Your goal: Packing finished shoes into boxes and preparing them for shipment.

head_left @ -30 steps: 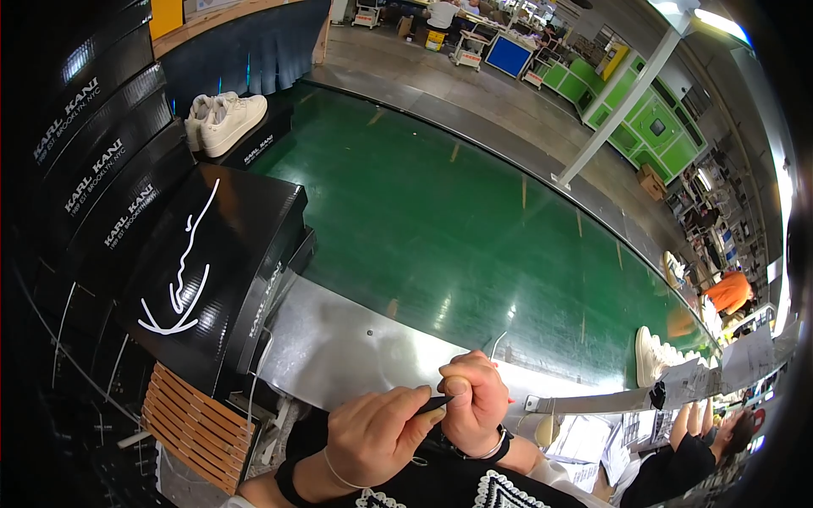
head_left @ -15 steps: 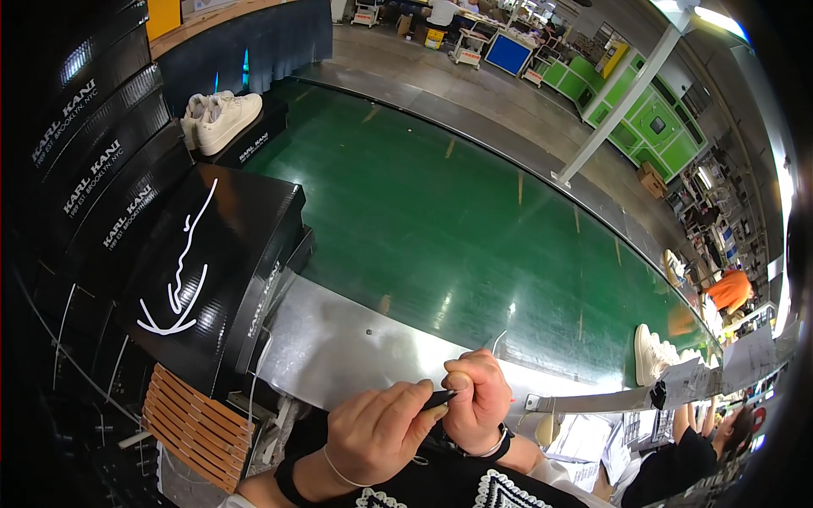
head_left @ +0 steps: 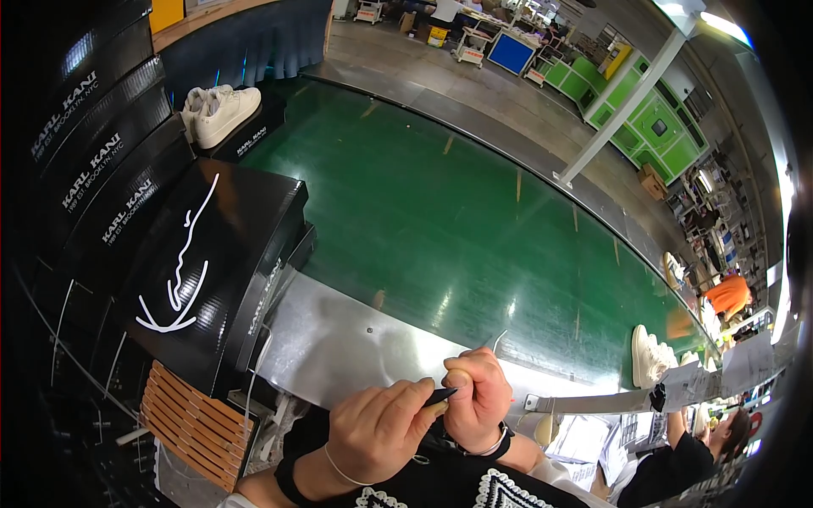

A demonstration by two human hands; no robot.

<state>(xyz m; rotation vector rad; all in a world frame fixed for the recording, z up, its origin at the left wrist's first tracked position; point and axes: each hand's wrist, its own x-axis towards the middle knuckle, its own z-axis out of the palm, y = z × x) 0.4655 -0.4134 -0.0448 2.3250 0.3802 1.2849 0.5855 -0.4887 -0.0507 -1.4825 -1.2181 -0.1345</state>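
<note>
Holding a small dark pen-like tool, your left hand pinches it between thumb and fingers, so that grip is clenched on the tool. The tool's dark tip points right and touches your right hand, which is curled into a fist; a thin pale thread or wire rises from that fist, but you cannot tell exactly what that grip encloses. Both hands sit close together at the lower middle of the view, just above your dark top and just in front of the bare metal table.

Note the surroundings:
- A green conveyor belt runs beyond the table, curving from upper left to lower right.
- A black shoebox with a white scrawl on its lid stands at your left, at the table's edge.
- A pair of white sneakers rests on another black box farther up the belt's left side.
- A second pair of white shoes lies on the belt at the right.
- A person in an orange top is at the far right, well apart from you.
</note>
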